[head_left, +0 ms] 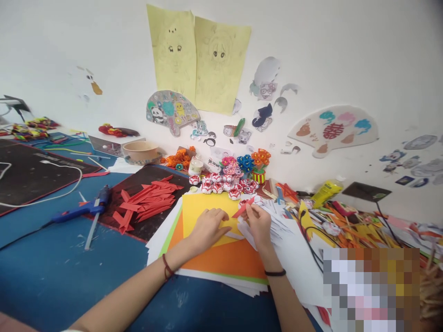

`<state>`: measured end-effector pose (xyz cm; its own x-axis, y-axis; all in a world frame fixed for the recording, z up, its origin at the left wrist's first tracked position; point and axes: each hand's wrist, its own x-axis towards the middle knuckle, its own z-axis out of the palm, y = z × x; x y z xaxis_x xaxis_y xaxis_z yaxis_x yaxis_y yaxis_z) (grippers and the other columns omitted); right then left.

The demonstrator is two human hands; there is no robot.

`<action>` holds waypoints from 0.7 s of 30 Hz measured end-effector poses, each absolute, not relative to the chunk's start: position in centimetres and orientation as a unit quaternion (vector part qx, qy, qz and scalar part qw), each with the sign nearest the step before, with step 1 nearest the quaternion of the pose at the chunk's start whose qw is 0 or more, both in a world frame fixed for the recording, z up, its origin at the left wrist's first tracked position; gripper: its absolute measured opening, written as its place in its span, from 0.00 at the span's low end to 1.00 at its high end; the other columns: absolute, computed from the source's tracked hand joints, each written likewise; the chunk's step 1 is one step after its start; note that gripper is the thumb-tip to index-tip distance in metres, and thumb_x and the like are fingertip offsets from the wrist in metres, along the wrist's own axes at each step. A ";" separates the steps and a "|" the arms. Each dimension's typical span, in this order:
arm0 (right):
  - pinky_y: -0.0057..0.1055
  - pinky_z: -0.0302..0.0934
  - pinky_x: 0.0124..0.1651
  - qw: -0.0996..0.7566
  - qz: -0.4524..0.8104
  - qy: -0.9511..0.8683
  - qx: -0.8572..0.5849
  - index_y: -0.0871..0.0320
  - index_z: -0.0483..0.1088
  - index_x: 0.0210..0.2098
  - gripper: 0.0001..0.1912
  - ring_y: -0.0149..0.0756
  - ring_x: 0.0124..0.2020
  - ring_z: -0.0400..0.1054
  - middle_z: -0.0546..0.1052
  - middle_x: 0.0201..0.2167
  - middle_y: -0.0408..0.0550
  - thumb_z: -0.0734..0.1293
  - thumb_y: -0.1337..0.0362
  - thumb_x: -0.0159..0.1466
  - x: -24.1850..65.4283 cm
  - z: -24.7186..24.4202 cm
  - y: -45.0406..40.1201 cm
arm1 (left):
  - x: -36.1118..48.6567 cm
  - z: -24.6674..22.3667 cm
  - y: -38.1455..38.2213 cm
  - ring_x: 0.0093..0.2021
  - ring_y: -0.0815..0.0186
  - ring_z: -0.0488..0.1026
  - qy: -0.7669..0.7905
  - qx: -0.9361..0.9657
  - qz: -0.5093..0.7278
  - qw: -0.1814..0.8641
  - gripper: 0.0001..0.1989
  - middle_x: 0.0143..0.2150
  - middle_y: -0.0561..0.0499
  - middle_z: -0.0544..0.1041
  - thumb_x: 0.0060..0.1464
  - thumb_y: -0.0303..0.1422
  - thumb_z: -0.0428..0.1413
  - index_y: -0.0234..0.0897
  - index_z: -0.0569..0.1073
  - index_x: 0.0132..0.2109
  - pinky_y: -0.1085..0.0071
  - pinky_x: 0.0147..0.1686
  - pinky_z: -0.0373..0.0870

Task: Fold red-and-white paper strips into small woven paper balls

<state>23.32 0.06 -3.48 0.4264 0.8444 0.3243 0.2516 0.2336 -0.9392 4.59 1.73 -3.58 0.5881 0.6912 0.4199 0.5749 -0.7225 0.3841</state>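
My right hand [259,226] pinches a red folded paper piece [241,209] above the right side of a stack of coloured paper. Over the yellow sheet [197,207] on that stack, my left hand [209,227] is empty, its thumb and fingers apart and pointing toward the red piece. An orange sheet [221,262] lies under the yellow one. Just beyond my hands stand several red-and-white folded paper balls [217,187]; one is partly hidden behind my right hand. White paper strips [277,226] lie right of that hand.
Many red folded strips [148,200] are piled on a dark mat [138,175] to the left. Nearby lies a blue glue gun [83,210] with a cord. Paper flowers [261,159], a round bowl [140,151] and a yellow bottle [325,192] stand toward the wall. Orange scraps [360,221] clutter the right.
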 end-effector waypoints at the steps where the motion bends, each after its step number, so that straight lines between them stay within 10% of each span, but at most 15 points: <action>1: 0.28 0.60 0.27 0.626 0.231 -0.472 -0.576 0.58 0.69 0.23 0.20 0.33 0.21 0.65 0.71 0.17 0.42 0.66 0.50 0.62 23.4 -3.3 0.0 | 4.6 -3.7 1.7 0.41 0.62 0.72 0.354 0.889 0.271 0.104 0.11 0.41 0.50 0.77 0.57 0.38 0.60 0.38 0.72 0.43 0.66 0.41 0.60; 10: 0.28 0.61 0.29 0.662 0.236 -0.427 -0.568 0.58 0.69 0.24 0.20 0.33 0.23 0.65 0.72 0.19 0.43 0.67 0.48 0.61 23.3 -2.4 -0.5 | 4.7 -3.7 2.0 0.38 0.63 0.71 0.378 0.885 0.247 0.117 0.07 0.35 0.50 0.76 0.57 0.35 0.59 0.36 0.74 0.34 0.67 0.38 0.58; 21: 0.30 0.64 0.29 0.600 0.357 -0.521 -0.491 0.58 0.74 0.32 0.15 0.35 0.24 0.70 0.77 0.24 0.45 0.70 0.51 0.59 20.1 -2.4 -1.1 | 3.9 -3.0 3.7 0.32 0.66 0.71 0.397 0.607 0.500 0.474 0.15 0.33 0.48 0.78 0.49 0.42 0.63 0.33 0.78 0.34 0.72 0.33 0.65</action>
